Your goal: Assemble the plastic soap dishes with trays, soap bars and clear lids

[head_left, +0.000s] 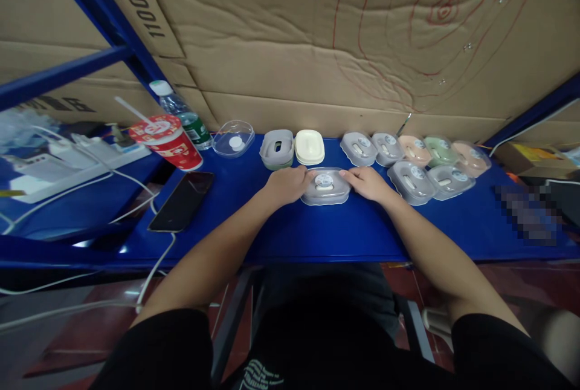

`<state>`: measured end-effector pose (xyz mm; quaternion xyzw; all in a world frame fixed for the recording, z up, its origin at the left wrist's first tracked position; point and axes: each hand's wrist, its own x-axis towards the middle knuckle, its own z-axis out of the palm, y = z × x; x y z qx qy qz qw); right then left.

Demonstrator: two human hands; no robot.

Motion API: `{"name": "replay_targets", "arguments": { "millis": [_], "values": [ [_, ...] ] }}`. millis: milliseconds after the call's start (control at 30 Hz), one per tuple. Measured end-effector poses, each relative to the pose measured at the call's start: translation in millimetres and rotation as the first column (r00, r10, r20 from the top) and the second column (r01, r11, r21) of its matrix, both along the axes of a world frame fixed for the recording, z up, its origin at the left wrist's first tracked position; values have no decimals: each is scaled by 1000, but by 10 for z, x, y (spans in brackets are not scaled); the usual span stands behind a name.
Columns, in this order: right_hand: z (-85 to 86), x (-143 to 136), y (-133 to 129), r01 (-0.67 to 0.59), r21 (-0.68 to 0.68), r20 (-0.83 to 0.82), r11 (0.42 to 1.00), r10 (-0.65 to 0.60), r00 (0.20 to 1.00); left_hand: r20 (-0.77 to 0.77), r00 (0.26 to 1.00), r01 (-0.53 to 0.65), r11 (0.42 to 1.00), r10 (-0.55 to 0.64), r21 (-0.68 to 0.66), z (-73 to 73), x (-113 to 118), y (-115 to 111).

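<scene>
A grey box with a clear lid and a round label [325, 190] lies flat on the blue table [326, 236], between my hands. My left hand [287, 185] grips its left edge, thumb on the lid's upper left corner. On the other side my right hand [366, 183] holds the upper right corner, with its fingers closed around the edge. Behind the box are a grey open-topped piece [272, 149] and a cream piece [310, 147]. Several lidded boxes in grey, peach and green stand to the right, among them a grey one [411, 181] near my right hand.
A loose clear lid [234, 139] lies at the back left, beside a water bottle [193, 124] and a red cup with a straw [174, 145]. A black phone [182, 202] with a cable is near the left front. Cardboard [272, 45] stands behind.
</scene>
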<state>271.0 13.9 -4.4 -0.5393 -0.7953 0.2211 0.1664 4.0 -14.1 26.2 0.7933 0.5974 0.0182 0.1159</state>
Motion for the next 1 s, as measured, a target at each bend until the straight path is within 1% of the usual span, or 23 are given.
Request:
{"name": "replay_targets", "arguments": {
  "millis": [200, 333, 433, 533, 633, 800, 900, 1000],
  "values": [
    [34, -18, -14, 9, -44, -1, 999, -9, 1000, 7, 1000, -14, 1000, 14, 23, -18, 8, 9],
    [49, -16, -14, 24, -41, 1, 999, -24, 1000, 25, 1000, -9, 1000, 9, 3, -15, 17, 12],
    [69, -8, -12, 72, -10, 43, 997, -71, 997, 42, 999, -5, 1000, 6, -6, -33, 23, 17],
    [100, 2, -14, 132, 40, 118, 990, -136, 984, 81, 997, -11, 1000, 11, -1, -46, 30, 13],
    [133, 9, -26, 146, 71, 179, 987, -156, 971, 117, 993, 6, 1000, -5, -7, -39, 32, 5],
    [164, 19, -67, 159, 104, 216, 982, -178, 960, 101, 995, 13, 1000, -13, -1, -20, 20, 1],
    [160, 29, -79, 155, 128, 172, 980, -176, 969, 77, 997, 17, 999, -20, 34, -5, 15, -16],
    [133, 51, -57, 92, 101, 70, 991, -99, 993, 42, 997, 58, 996, -60, 66, 19, 20, -56]
  ]
}}
